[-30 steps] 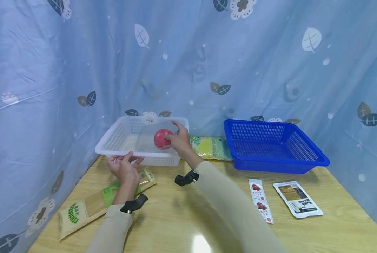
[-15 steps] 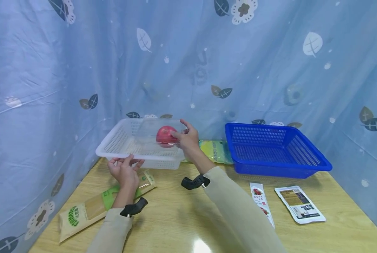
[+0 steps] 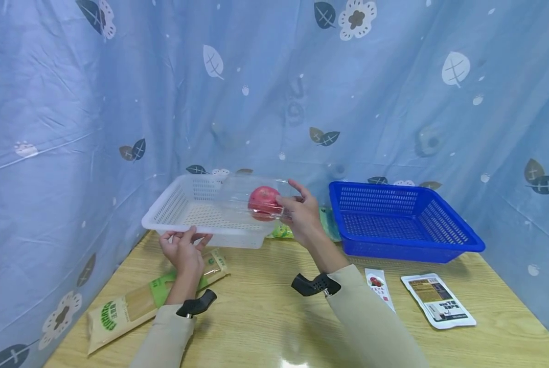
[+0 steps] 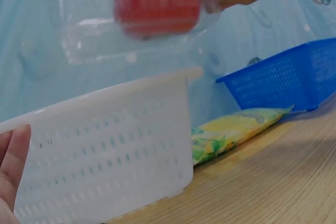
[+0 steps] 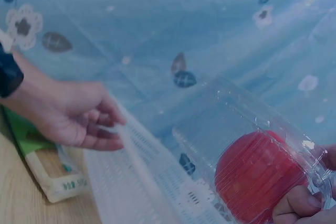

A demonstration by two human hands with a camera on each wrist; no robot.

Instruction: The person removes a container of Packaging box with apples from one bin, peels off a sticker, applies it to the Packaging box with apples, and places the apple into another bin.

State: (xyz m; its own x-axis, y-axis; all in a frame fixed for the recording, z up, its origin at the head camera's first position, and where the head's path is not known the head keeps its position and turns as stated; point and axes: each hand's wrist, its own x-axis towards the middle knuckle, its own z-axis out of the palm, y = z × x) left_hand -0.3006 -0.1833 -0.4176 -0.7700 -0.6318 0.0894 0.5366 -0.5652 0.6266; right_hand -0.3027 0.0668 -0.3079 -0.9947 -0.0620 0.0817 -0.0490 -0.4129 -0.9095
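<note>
My right hand grips one end of a clear plastic box, thumb on the near side. A round red fruit lies inside it, near that hand. The box is held above the right part of a white perforated basket. In the left wrist view, the red fruit appears above the basket's rim. At the basket's front edge, my left hand pinches the rim. The right wrist view shows the fingers of that hand at the rim.
A blue perforated basket stands at the right. Behind my right hand lies a yellow-green bag. A long beige packet lies front left. A strip of fruit stickers and a white-edged pouch lie front right.
My right hand has moved right with the clear box and fruit, from over the white basket's middle toward its right end. My left hand has stayed on the rim.
</note>
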